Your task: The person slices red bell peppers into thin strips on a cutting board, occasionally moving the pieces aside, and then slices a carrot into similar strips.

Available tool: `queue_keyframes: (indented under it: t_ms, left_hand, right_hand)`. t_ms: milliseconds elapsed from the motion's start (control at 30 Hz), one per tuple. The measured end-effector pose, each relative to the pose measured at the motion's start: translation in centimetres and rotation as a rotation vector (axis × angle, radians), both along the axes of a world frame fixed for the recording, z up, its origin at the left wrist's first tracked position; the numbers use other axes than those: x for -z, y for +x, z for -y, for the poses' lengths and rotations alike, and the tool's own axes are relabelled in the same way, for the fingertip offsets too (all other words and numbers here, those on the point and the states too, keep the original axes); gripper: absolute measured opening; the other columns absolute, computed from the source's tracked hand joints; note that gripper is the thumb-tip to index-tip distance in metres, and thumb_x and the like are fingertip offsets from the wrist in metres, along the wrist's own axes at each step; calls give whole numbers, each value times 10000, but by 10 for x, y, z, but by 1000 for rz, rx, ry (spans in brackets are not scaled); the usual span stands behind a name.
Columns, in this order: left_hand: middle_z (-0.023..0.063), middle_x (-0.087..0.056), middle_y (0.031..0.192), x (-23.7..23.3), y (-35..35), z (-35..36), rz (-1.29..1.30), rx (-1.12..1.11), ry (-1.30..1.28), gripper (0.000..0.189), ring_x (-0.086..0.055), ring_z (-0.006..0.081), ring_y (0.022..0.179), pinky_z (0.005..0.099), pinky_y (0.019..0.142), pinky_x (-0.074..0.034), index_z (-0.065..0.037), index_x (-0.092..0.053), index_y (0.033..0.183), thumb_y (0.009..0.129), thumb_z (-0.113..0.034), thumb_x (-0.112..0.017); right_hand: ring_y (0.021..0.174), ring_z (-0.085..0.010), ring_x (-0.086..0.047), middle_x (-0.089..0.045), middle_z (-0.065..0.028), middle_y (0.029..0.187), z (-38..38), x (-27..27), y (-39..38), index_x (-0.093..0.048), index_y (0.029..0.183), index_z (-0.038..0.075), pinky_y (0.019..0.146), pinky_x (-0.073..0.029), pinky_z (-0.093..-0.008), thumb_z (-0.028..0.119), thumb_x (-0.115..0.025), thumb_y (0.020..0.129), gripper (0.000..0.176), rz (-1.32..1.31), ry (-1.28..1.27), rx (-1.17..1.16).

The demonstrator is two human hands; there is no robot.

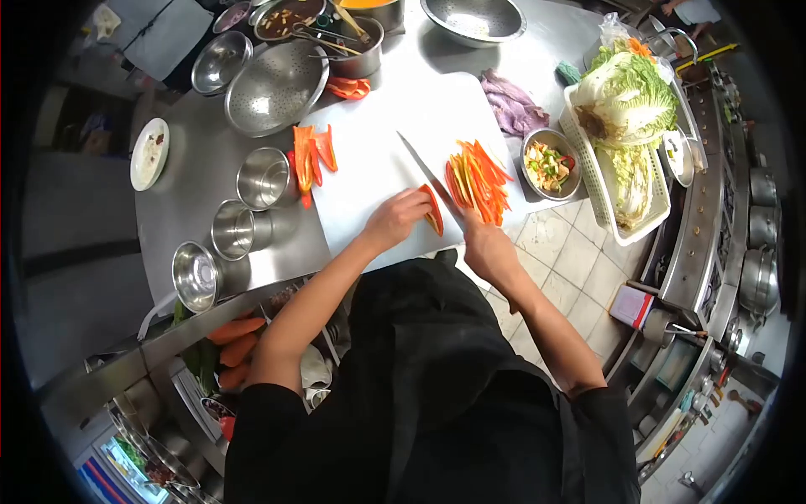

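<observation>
On a white cutting board [369, 126], my left hand [398, 220] has its fingers closed on a piece of red pepper [431, 210]. My right hand [491, 252] grips a knife [426, 170], whose blade points up and to the left across the board, just right of that piece. A pile of sliced pepper strips [478, 182] lies right of the blade, close to my right hand. Larger pepper pieces [312, 158] rest at the board's left edge, and another red piece [348, 88] is at its top left corner.
Small steel bowls [264, 178] and a colander [277, 88] stand to the left. Right of the board are a bowl of chopped food [550, 165], a purple cloth [512, 104] and a basket [598, 191] holding cabbage [625, 92]. Another colander [474, 18] stands behind the board.
</observation>
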State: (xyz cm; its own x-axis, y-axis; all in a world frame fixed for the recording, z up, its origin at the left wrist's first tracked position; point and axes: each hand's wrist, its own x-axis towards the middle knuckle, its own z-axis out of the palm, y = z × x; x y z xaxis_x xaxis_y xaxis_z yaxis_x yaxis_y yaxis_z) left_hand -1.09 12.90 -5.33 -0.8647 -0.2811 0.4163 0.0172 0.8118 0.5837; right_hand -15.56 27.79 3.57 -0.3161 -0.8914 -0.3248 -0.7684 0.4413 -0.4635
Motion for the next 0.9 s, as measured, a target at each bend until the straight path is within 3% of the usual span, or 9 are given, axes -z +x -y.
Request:
queue_keyframes:
  t_ms: [367, 433, 567, 733, 800, 867, 900]
  left_hand:
    - [102, -581, 951, 5, 6, -4, -70, -84, 66, 109, -583, 266, 919, 353, 778, -505, 12, -630, 834, 758, -3, -553]
    - [144, -577, 1026, 7, 8, -3, -1, -52, 55, 215, -577, 312, 961, 371, 813, -488, -13, -612, 925, 739, 1, -504]
    - [135, -563, 970, 5, 5, -3, -32, -46, 16, 212, -568, 314, 886, 377, 771, -485, -21, -584, 891, 699, 17, -501]
    - [114, -574, 992, 5, 6, -1, 47, -32, 33, 224, -572, 301, 904, 372, 766, -485, -22, -594, 910, 706, 16, -511]
    - [112, -589, 1020, 10, 6, -3, -53, -56, 18, 233, -581, 297, 917, 369, 761, -490, -21, -603, 940, 722, 2, -523]
    - [116, -594, 1029, 9, 6, -2, -27, -65, 71, 239, -587, 300, 922, 370, 762, -495, -17, -604, 952, 727, -3, -527]
    - [119, -599, 1039, 7, 8, -4, -2, -65, 125, 245, -592, 302, 927, 371, 763, -501, -14, -605, 965, 732, -7, -531]
  right_hand:
    - [668, -486, -584, -585, -305, 672, 8, -11, 15, -416, 967, -32, 623, -440, -567, 21, -429, 816, 161, -38, -1, -60]
    - [661, -486, -580, -581, -303, 663, 2, -11, 20, -405, 976, -29, 616, -436, -567, 26, -435, 822, 166, -51, 50, -27]
    - [651, -489, -574, -577, -301, 652, -20, -3, 24, -400, 976, -25, 614, -432, -569, 44, -444, 837, 161, -31, 112, -1]
    - [618, -478, -574, -572, -293, 632, -38, 1, 29, -400, 1048, -38, 574, -438, -548, 49, -462, 856, 219, -31, 145, 11]
    - [617, -480, -572, -570, -298, 634, -30, 46, 26, -398, 1071, -36, 563, -441, -539, 43, -480, 850, 248, -38, 16, 38]
    - [644, -488, -572, -577, -306, 673, 3, 38, 20, -421, 1030, -36, 580, -442, -544, 41, -469, 852, 200, -38, -135, 13]
    - [662, -493, -574, -579, -308, 684, 15, 29, 16, -424, 1017, -38, 595, -444, -549, 39, -459, 850, 186, -6, -84, -7]
